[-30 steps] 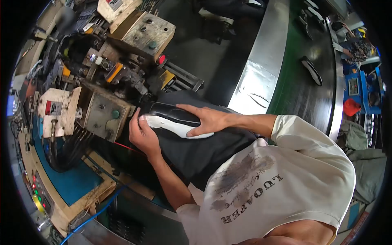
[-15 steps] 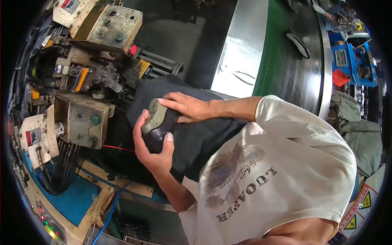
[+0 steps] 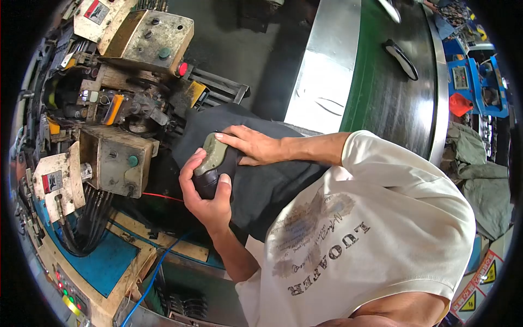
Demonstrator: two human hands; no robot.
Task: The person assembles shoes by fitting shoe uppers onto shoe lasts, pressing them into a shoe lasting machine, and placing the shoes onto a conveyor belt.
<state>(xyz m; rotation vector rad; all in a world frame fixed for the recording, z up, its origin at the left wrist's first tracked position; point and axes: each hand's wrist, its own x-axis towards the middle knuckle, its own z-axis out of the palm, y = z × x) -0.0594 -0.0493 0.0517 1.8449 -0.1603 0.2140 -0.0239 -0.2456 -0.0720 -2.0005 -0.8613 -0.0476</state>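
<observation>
A black shoe [image 3: 206,184] with a grey-green, pitted block [image 3: 214,154] showing at its upper side lies over dark cloth [image 3: 261,188] on my lap. My left hand [image 3: 210,196] is wrapped round the black rounded end, thumb on the near side and fingers on the far side. Across the upper end of the shoe rests my right hand [image 3: 250,144], its fingertips on the block and its thumb along the black side. Part of the shoe is hidden beneath my right hand.
A machine [image 3: 136,106] with control boxes [image 3: 122,163] stands at the left. A conveyor [image 3: 381,103] with a black-and-white shoe [image 3: 401,59] runs at the upper right, beside a metal ledge [image 3: 321,87]. A blue cable [image 3: 155,272] hangs below.
The shoe was lengthwise with its white side showing; it has since been turned, and the grey-green block now shows. My left hand shifted its hold. The view swung too.
</observation>
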